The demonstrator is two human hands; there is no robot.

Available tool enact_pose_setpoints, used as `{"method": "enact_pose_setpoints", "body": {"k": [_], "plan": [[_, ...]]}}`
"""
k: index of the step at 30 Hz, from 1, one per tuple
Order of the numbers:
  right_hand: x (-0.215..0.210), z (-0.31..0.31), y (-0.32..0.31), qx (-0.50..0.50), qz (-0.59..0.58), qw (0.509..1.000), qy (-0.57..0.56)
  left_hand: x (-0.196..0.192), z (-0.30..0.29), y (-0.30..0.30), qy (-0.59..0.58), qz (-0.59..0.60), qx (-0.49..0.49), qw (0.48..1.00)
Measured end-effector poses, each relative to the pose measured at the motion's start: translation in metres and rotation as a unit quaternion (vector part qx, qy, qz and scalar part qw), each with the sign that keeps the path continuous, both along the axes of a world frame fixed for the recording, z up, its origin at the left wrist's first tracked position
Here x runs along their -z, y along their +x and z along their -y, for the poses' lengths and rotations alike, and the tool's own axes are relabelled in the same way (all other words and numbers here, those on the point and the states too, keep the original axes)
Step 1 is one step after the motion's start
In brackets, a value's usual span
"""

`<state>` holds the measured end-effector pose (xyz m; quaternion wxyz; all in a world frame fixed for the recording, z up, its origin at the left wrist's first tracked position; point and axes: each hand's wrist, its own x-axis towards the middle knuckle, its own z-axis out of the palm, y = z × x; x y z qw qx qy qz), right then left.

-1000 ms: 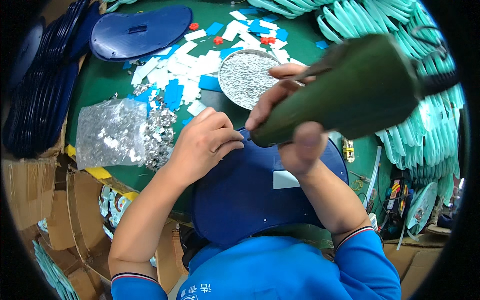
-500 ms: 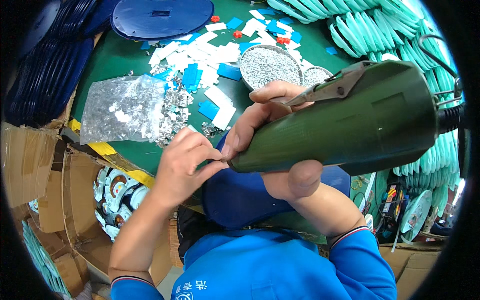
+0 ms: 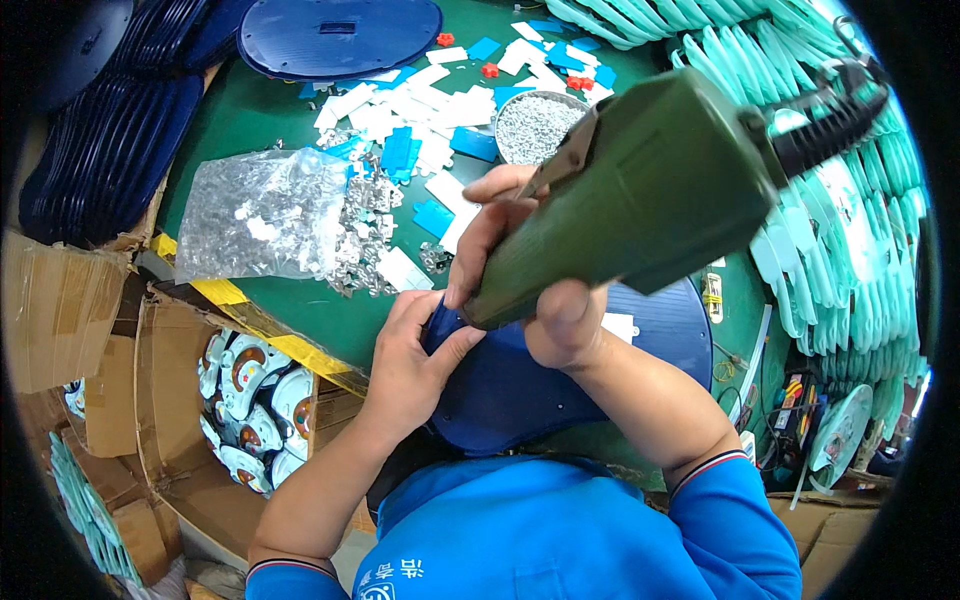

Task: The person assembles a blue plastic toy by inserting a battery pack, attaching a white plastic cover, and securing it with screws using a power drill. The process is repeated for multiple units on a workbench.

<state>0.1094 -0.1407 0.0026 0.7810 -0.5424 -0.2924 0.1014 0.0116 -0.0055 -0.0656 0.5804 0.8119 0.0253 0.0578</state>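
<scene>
A green electric screwdriver (image 3: pixel 640 190) is tilted across the view, its narrow end pointing down to the left and its black cable end up to the right. Wrapped round its narrow body, my right hand (image 3: pixel 550 320) is closed on the tool. Below it lies a dark blue plastic panel (image 3: pixel 510 400) with rounded ends and small holes. My left hand (image 3: pixel 415 350) holds this panel at its far left edge, thumb and fingers close to the screwdriver's nose. The driver's bit and whatever it meets are hidden. A small white plate (image 3: pixel 620 325) lies on the panel beside my right wrist.
White and blue plates (image 3: pixel 400 155) lie scattered over the green table (image 3: pixel 300 315), near a clear bag (image 3: pixel 260 215) of small metal clips. A round dish (image 3: pixel 537 125) holds small screws. Blue panels are stacked left, turquoise parts (image 3: pixel 840 220) right. A cardboard box (image 3: pixel 165 400) stands lower left.
The screwdriver has swung steeper, its nose dipping toward the panel and its cable end rising. My left hand has moved from the screwdriver's nose onto the panel's edge.
</scene>
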Motion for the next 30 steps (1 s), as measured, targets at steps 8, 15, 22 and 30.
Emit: {"method": "enact_pose_setpoints", "body": {"k": [8,15,22,30], "plan": [[0.000,0.011,0.023,0.095,0.075,0.993,-0.004,-0.003,0.002,0.000,-0.085,-0.079,-0.029,0.993],[-0.016,0.021,0.003,0.052,0.036,0.998,-0.008,-0.023,0.007,-0.001,0.073,0.064,-0.071,0.993],[-0.033,0.030,-0.042,-0.042,-0.041,0.998,-0.019,-0.032,-0.009,-0.029,0.147,0.120,0.013,0.982],[0.020,0.015,-0.069,-0.147,-0.010,0.953,0.263,-0.033,-0.001,-0.079,0.187,0.140,-0.055,0.971]]}}
